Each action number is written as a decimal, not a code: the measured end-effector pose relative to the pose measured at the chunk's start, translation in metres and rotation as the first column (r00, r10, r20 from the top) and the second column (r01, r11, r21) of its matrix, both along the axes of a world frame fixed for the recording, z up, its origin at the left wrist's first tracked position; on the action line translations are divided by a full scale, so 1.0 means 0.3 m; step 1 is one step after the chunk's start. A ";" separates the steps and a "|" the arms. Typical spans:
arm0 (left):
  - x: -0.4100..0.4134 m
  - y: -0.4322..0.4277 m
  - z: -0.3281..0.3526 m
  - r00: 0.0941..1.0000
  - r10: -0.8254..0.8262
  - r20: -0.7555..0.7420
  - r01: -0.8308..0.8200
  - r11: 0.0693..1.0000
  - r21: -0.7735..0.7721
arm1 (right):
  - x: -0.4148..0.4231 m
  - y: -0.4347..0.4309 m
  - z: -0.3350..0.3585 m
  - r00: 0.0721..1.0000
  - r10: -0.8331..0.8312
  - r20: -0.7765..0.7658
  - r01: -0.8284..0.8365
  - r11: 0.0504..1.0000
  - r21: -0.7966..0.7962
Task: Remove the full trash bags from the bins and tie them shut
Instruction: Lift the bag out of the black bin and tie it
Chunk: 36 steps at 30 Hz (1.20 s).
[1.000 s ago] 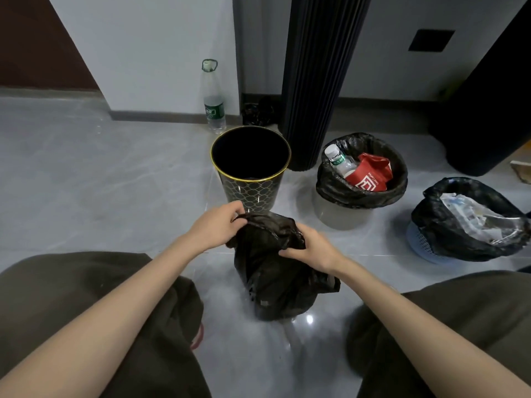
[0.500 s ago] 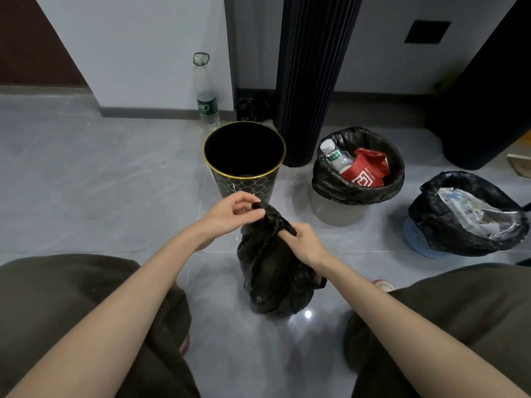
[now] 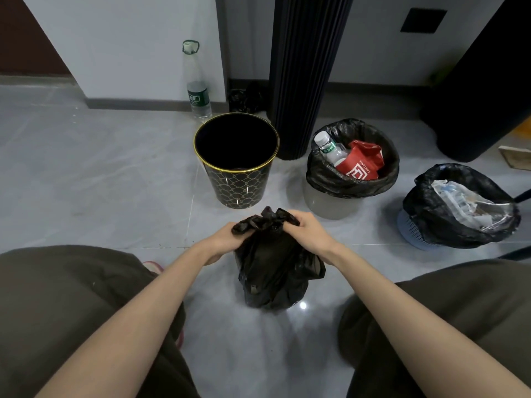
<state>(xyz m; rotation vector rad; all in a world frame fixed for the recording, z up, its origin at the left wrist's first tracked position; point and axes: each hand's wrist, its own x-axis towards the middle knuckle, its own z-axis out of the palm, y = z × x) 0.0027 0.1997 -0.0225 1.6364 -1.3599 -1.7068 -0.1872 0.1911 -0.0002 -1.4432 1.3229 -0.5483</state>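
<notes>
A full black trash bag [image 3: 273, 271] stands on the grey floor between my knees. My left hand [image 3: 222, 239] grips the bunched bag top from the left, and my right hand [image 3: 309, 232] grips it from the right, with the gathered plastic sticking up between them. Behind it stands a black bin with a gold rim [image 3: 237, 159], with no bag in it. To its right a grey bin [image 3: 324, 199] holds a black bag [image 3: 352, 179] with a bottle and a red packet. At far right a blue basket [image 3: 411, 231] holds another full black bag [image 3: 459, 208].
A tall clear bottle [image 3: 196, 81] stands by the white wall. A black ribbed column [image 3: 304, 76] rises behind the bins, and a large dark object [image 3: 482, 90] fills the right. A small black bag [image 3: 247, 97] lies at the wall's foot. My knees flank the bag.
Both hands have gathered the bag's mouth together; the top is now bunched tight between them. The left hand has dropped lower onto the neck.
</notes>
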 end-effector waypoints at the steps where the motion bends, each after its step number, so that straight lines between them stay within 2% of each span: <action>1: 0.001 -0.001 0.003 0.995 0.078 -0.066 -0.076 0.996 0.041 | -0.011 -0.007 -0.001 1.000 -0.024 -0.019 0.024 1.000 -0.014; 4: 0.013 -0.016 -0.004 0.913 0.291 -0.286 -0.260 0.955 0.141 | -0.038 -0.023 -0.013 0.988 -0.055 -0.142 0.042 0.995 -0.091; 8: -0.004 -0.023 -0.005 0.805 0.439 -0.399 -0.411 0.898 0.158 | -0.017 -0.016 -0.041 0.929 0.052 -0.366 -0.110 0.984 -0.140; 9: -0.014 -0.026 0.004 0.794 0.442 -0.417 -0.415 0.896 0.159 | -0.007 -0.012 -0.047 0.917 0.091 -0.389 -0.155 0.979 -0.136; 12: -0.049 -0.023 0.014 0.849 0.354 -0.393 -0.338 0.935 0.112 | 0.028 -0.008 -0.071 0.906 0.197 -0.375 -0.243 0.967 -0.079; 15: -0.084 -0.027 0.038 0.821 0.415 -0.391 -0.404 0.908 0.114 | 0.066 0.000 -0.090 0.877 0.257 -0.407 -0.297 0.954 -0.037; 17: -0.100 -0.037 0.051 0.775 0.446 -0.448 -0.430 0.891 0.144 | 0.093 0.010 -0.110 0.888 0.253 -0.385 -0.292 0.955 -0.046; 19: -0.105 -0.051 0.055 0.686 0.515 -0.514 -0.455 0.855 0.249 | 0.120 0.014 -0.129 0.892 0.214 -0.397 -0.260 0.963 -0.064; 22: -0.109 -0.060 0.070 0.587 0.563 -0.582 -0.436 0.825 0.358 | 0.149 0.014 -0.145 0.831 0.122 -0.543 -0.222 0.967 -0.123; 25: -0.107 -0.073 0.086 0.528 0.602 -0.600 -0.425 0.798 0.427 | 0.148 0.020 -0.150 0.788 0.072 -0.612 -0.212 0.964 -0.160; 29: -0.060 -0.101 0.092 0.409 0.678 -0.611 -0.483 0.729 0.485 | 0.138 0.021 -0.175 0.712 0.084 -0.698 -0.306 0.931 -0.200; 30: -0.037 -0.102 0.093 0.415 0.676 -0.608 -0.511 0.727 0.459 | 0.136 0.022 -0.183 0.704 0.093 -0.704 -0.321 0.926 -0.199; 31: -0.007 -0.103 0.086 0.487 0.652 -0.581 -0.535 0.749 0.392 | 0.133 0.023 -0.188 0.702 0.102 -0.705 -0.329 0.924 -0.195; 32: 0.023 -0.099 0.074 0.605 0.598 -0.526 -0.523 0.796 0.305 | 0.129 0.024 -0.192 0.701 0.108 -0.705 -0.331 0.925 -0.187; 34: 0.075 -0.069 0.039 0.833 0.402 -0.380 -0.348 0.915 0.205 | 0.124 0.021 -0.191 0.705 0.107 -0.701 -0.309 0.936 -0.168; 36: 0.098 -0.018 -0.011 0.955 0.188 -0.229 -0.138 0.965 0.221 | 0.122 0.019 -0.184 0.716 0.102 -0.690 -0.282 0.947 -0.152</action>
